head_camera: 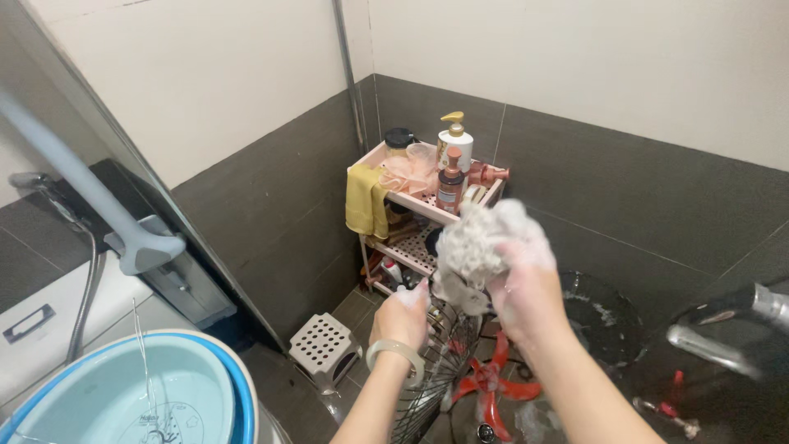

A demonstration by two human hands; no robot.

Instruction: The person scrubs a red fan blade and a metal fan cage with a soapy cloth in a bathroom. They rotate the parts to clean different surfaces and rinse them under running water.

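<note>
While the right hand (526, 288) grips a soapy grey sponge cloth (481, 242), I can see its fingers curled tight around the foamy wad, held up above the wire fan grille (440, 374). The left hand (403, 316), with a pale bangle (397, 355) on the wrist, sits on the upper edge of that grille; its fingers are bent over the rim, though I cannot tell how firmly they clamp it. The grille stands upright near me, just left of the red fan blades (491, 386).

Risks as I read them: suds on both hands make the wire slippery, so the grille could slide out and drop onto the tiled floor (283, 395). Foam could also drip onto the blades and the dark fan housing (604, 321) at right.

Around it, this is a small bathroom: dark grey tiles low, pale wall above. A pink shelf rack (411, 205) with bottles stands in the far corner, a yellow cloth (366, 201) hanging off it. A white perforated stool (323, 345) sits on the floor, and a blue basin (164, 395) is near left
</note>
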